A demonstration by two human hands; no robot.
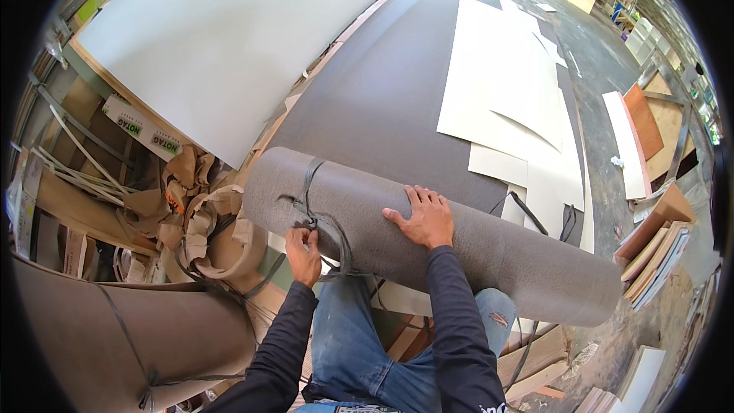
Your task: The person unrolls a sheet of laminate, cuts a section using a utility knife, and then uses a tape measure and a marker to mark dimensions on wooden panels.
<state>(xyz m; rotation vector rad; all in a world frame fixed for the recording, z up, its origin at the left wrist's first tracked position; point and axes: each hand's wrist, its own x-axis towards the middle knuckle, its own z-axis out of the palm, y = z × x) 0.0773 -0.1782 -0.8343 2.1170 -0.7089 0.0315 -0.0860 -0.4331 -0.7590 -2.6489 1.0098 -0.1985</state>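
A thick grey-brown roll of sheet material (527,260) lies crosswise in front of me, over my knees. Round its left part runs a dark flat strap (309,183), knotted on the near side, with loose loops hanging below the knot. My left hand (303,260) is closed, its fingertips pinching the strap just under the knot. Flat on top of the roll, right of the strap, rests my right hand (427,219), fingers stretched out and holding nothing. A small tear or crease shows in the roll's surface left of the strap.
Beyond the roll a dark sheet (367,84) carries several cream sheets (497,76). A large pale board stack (206,46) stands at left. Lower left is another strapped brown roll (138,336), beside crumpled brown paper (218,237). Wood offcuts (654,260) lean at right.
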